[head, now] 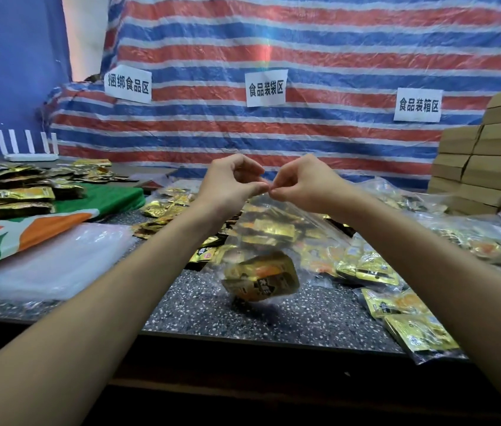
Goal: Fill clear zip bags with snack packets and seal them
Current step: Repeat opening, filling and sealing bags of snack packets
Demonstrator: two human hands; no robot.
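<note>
While the clear bag (277, 219) of gold packets (261, 278) hung above the table (206, 315), my left hand (230, 182) and right hand (301, 186) pinched its top edge.

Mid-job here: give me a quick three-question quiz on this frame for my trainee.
1. True or false: the left hand and right hand both pinch the top of the zip bag.
2. The boxes are stacked: A) far left, B) far right, C) under the table.
3. How many paper signs hang on the tarp?
Key: 1 true; 2 B; 3 three.
</note>
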